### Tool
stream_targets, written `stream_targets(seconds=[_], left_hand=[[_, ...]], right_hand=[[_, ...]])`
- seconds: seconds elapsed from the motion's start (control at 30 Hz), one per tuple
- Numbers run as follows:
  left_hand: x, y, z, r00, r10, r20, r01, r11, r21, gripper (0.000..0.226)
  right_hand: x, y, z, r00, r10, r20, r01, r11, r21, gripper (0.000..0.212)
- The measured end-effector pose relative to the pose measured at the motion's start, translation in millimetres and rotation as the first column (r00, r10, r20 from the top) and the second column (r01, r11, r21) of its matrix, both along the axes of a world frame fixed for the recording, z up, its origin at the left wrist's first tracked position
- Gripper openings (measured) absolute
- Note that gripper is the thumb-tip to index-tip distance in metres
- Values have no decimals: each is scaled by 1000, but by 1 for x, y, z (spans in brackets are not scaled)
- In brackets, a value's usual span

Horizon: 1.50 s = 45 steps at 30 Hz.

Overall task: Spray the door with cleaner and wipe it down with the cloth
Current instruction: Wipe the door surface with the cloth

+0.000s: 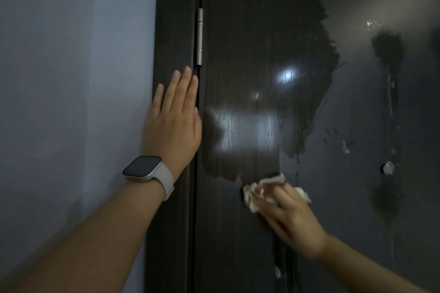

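- Head view: the dark wood-grain door [250,31] fills the middle and right of the frame, with a glossy, cleaner-looking patch in its centre that reflects light, and a duller, hazy film with drips and smears to the right and below.
- A crumpled white cloth [259,189] is pressed against the door at the lower edge of the glossy patch.
- The right hand [289,215] lies over the cloth, fingers curled onto it and holding it to the surface; the hand is motion-blurred.
- The left hand [175,123] is spread flat, fingers together and pointing up, resting on the door frame [175,19] just below the metal hinge [200,35].
- A pale-strapped smartwatch [147,172] sits on the left wrist.
- A light blue-grey wall [71,78] adjoins the frame on the left.
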<state>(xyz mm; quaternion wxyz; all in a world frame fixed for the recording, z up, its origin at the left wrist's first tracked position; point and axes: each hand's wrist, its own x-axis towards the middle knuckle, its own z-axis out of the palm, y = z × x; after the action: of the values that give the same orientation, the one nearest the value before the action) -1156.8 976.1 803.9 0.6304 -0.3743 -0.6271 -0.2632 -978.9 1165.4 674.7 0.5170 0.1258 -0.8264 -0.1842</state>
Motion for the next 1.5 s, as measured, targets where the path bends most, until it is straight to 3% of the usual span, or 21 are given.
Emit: stream_targets(seconds=[0.13,0.2,0.3,0.4,0.5,0.63,0.73,0.83,0.97,1.07,1.2,1.27,1.33,1.5], left_hand=[[13,12,-26,997,20,74,-21,1000,15,57],[16,15,-37,997,31,69,-31,1000,-4,56],[12,15,-42,997,64,36,-63,998,-24,56],[11,15,-43,997,79,8,-79,996,-29,55],[11,15,-42,997,74,-2,-74,997,-14,54],[11,16,-43,998,68,-6,-68,998,2,53],[12,17,-42,998,56,-6,-56,998,3,54],[11,16,-43,998,60,-7,-60,998,14,53],[11,17,-43,998,58,-20,-58,998,23,53],[10,17,-43,998,60,-18,-59,998,25,54],[11,16,-44,998,54,-10,-54,998,18,54],[13,16,-44,999,51,-5,-51,999,13,54],[13,15,-44,999,45,-2,-45,999,10,54],[13,14,-43,999,48,6,-48,999,3,55]], right_hand=[[10,7,19,999,20,40,-23,997,75,23],[11,14,67,994,17,-111,-12,999,49,21],[12,22,143,922,-88,-378,41,991,-131,14],[9,25,146,872,-101,-478,-8,975,-220,9],[5,29,64,913,-41,-406,-30,985,-167,22],[20,34,-31,987,9,-160,-16,999,-46,26],[25,40,9,990,-1,-138,1,1000,3,25],[27,51,103,930,-41,-365,29,999,-36,26],[33,61,212,805,-216,-553,52,954,-296,15],[28,60,193,786,-245,-567,86,952,-293,18],[28,56,81,895,-135,-426,102,990,-99,20],[34,56,60,936,-109,-334,101,994,-41,22],[37,56,85,950,-122,-288,125,992,-10,19],[16,33,218,828,-216,-517,99,965,-244,14]])
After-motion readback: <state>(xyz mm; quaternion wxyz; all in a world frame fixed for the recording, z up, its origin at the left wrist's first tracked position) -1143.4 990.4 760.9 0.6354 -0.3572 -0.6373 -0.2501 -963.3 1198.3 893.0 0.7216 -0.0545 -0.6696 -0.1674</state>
